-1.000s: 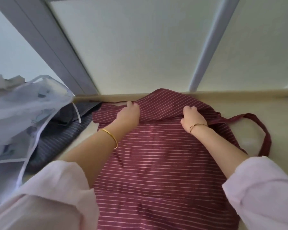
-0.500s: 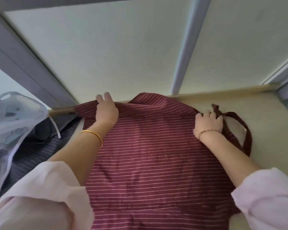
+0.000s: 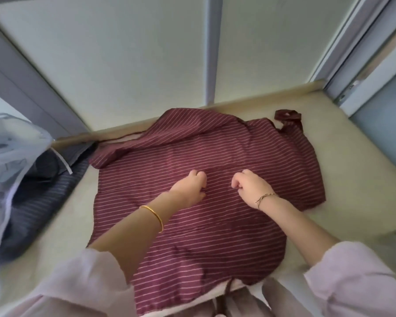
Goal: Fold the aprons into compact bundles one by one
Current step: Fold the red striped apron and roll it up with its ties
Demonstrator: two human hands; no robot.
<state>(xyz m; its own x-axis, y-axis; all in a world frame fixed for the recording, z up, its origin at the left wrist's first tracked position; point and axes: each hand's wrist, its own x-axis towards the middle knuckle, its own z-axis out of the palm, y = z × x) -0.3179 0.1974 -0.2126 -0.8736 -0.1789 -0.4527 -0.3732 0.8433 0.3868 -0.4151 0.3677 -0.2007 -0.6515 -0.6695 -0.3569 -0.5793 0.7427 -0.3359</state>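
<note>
A maroon apron (image 3: pixel 215 236) with thin pale stripes lies spread on the cream surface (image 3: pixel 352 179), its lower hem hanging over the near edge. Its neck strap (image 3: pixel 288 115) is bunched at the far right corner, and the far left part is rumpled. My left hand (image 3: pixel 189 189) and my right hand (image 3: pixel 250 187) sit close together on the middle of the cloth. The fingers of both are curled down and pinch the fabric.
A dark striped apron (image 3: pixel 44 191) is heaped at the left, with a translucent pale apron (image 3: pixel 9 156) over it. Frosted window panels (image 3: pixel 146 65) and a raised ledge (image 3: pixel 261 99) close the far side. A sliding frame (image 3: pixel 364 88) stands at the right.
Both hands left the apron's far edge and came back toward me, meeting at the middle of the cloth. The strap now lies loose at the far right.
</note>
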